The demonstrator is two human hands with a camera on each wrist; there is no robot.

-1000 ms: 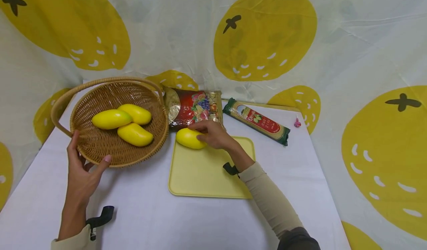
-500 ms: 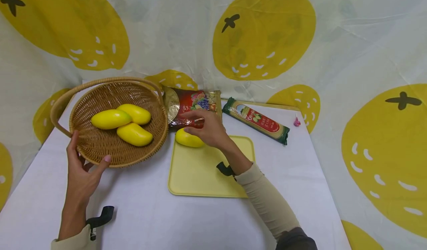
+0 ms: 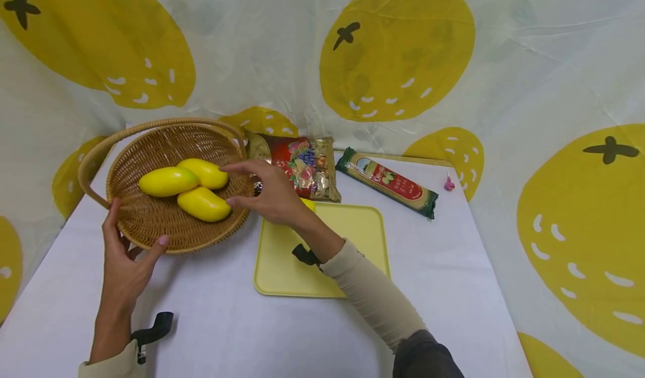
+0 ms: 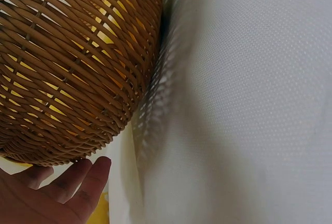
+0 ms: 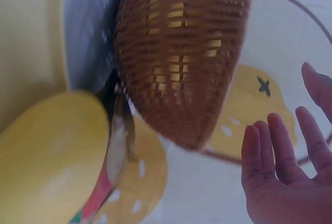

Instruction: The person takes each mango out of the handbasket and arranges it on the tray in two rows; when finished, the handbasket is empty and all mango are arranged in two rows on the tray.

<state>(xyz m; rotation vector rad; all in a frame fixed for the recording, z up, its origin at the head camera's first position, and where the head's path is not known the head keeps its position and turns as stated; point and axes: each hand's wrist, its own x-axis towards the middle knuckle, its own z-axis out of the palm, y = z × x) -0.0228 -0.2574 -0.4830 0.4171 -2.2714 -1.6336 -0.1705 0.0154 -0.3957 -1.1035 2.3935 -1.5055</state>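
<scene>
My left hand (image 3: 123,266) grips the wicker basket (image 3: 151,221) by its near-left rim, thumb over it; the wicker should be light and a little springy, best held there. Inside, the nearest mango (image 3: 202,205) looks smooth and firm, perhaps slippery, so I'd pinch it round its middle. My right hand (image 3: 272,196) hangs beside it, fingers parted, holding nothing; contact I can't tell. A left mango (image 3: 166,182) and a rear mango (image 3: 205,172) lie just beyond. Half a second ago that hand was over the tray mango (image 5: 52,156); the basket has hardly moved.
</scene>
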